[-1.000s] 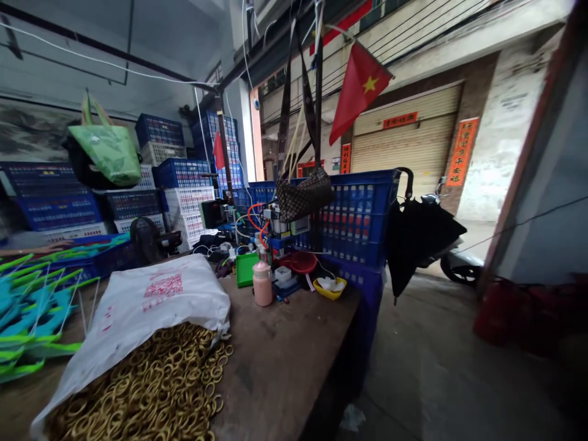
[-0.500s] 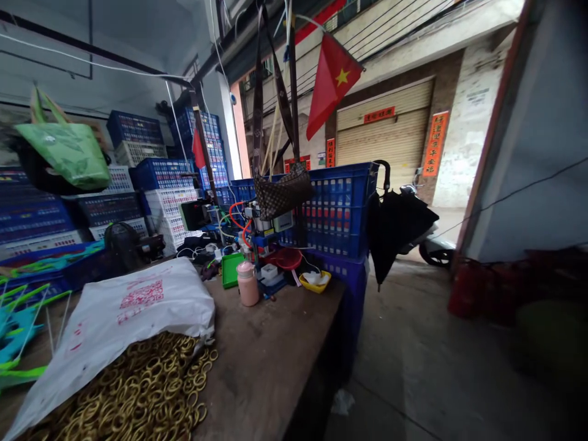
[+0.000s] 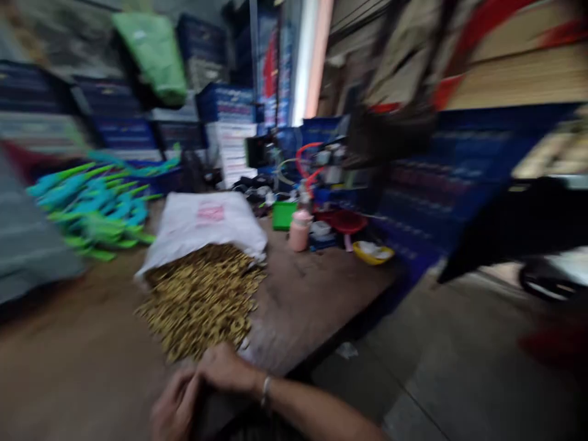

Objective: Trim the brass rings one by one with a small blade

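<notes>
A: Where is the left hand (image 3: pixel 177 404)?

B: At the near edge of the scene, left of centre, close beside the right hand (image 3: pixel 223 367). Blur hides whether the two touch.

A: And the right one?

B: It reaches in from the near right, at the near end of the heap of brass-coloured rings (image 3: pixel 206 306). Contact with them cannot be made out. A pale bracelet (image 3: pixel 265 390) circles that wrist.

A: How does each grip stand?

B: One cannot tell for either. The fingers look bent, but they are smeared, and whatever may lie between them is hidden.

A: Where exactly is the heap?

B: On the brown desk (image 3: pixel 316 294), spread nearward from the open mouth of a white sack (image 3: pixel 202 223) with a red print, which lies flat behind it.

A: What else is about?

B: On the far right of the desk, a green tray (image 3: pixel 281 215), a pink bottle (image 3: pixel 299 234), a red dish (image 3: pixel 349 222) and a yellow basket (image 3: pixel 370 256) holding something white. To the left of the sack sit turquoise and lime-green pieces (image 3: pixel 101 205), piled together.
</notes>
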Motion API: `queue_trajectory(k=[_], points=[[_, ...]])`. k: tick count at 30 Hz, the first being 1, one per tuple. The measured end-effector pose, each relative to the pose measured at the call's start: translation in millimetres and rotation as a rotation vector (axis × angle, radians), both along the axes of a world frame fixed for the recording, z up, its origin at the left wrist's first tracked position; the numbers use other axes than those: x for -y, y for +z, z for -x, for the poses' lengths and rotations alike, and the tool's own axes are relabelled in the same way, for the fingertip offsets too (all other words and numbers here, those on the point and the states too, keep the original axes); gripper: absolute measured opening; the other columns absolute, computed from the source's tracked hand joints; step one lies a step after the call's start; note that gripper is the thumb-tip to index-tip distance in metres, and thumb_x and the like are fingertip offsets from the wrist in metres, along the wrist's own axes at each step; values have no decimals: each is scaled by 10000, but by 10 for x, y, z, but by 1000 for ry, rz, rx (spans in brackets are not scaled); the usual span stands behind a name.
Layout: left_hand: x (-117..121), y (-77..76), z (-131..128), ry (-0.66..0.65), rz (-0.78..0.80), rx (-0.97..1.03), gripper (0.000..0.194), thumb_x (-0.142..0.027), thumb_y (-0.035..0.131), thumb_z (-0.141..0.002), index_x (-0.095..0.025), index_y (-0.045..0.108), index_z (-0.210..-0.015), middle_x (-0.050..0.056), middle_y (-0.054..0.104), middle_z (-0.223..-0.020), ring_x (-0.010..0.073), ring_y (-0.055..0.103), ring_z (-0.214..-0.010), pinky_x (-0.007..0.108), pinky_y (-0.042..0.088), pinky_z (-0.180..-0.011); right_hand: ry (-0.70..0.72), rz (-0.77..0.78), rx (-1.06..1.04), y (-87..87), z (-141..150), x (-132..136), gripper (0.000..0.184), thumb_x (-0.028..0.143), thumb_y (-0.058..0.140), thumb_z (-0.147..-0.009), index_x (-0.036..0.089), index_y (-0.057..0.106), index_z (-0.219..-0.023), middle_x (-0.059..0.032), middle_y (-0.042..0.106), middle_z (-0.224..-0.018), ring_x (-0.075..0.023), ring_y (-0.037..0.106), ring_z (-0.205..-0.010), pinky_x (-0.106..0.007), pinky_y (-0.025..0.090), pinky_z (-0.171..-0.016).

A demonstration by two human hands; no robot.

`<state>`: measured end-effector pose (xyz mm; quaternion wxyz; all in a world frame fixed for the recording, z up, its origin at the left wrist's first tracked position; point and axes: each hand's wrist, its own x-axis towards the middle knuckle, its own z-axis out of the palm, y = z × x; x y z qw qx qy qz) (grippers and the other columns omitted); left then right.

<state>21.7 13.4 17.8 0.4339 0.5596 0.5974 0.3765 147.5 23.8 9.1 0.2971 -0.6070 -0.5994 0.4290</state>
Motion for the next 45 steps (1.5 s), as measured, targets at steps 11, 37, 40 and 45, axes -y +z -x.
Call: queue_trajectory(k=[11, 37, 40, 45], points=[[112, -115, 84, -178, 282, 396, 322, -486, 510, -748, -164, 509, -749, -56, 462, -522, 49, 343, -380, 168, 247, -370, 16, -26, -105, -252, -2, -13, 248, 347, 422, -759, 178, 438, -579, 61, 395, -537, -79, 352, -533, -210, 262, -502], [258, -41, 132, -85, 181, 410, 338, -496, 550, -744, -162, 496, -741, -45, 472, -572, 52, 378, -450, 167, 285, -427, 299, -238, 424, -43, 2, 258, 176, 90, 407, -719, 181, 542, -788, -4, 582, -670, -109, 480, -604, -214, 292, -574], [282, -32, 116, -61, 145, 392, 349, -509, 550, -731, -166, 489, -713, -47, 465, -550, 58, 380, -446, 176, 294, -432, 359, -232, 528, -41, 16, 265, 264, 74, 390, -709, 175, 542, -899, -26, 617, -735, -119, 511, -637, -226, 285, -585], [379, 14, 157, -76, 200, 427, 369, -522, 569, -720, -162, 487, -707, -54, 461, -524, 49, 372, -431, 173, 276, -420, 355, -206, 658, -115, -3, 234, 316, 107, 405, -710, 165, 533, -993, -50, 641, -763, -145, 547, -664, -255, 256, -568]])
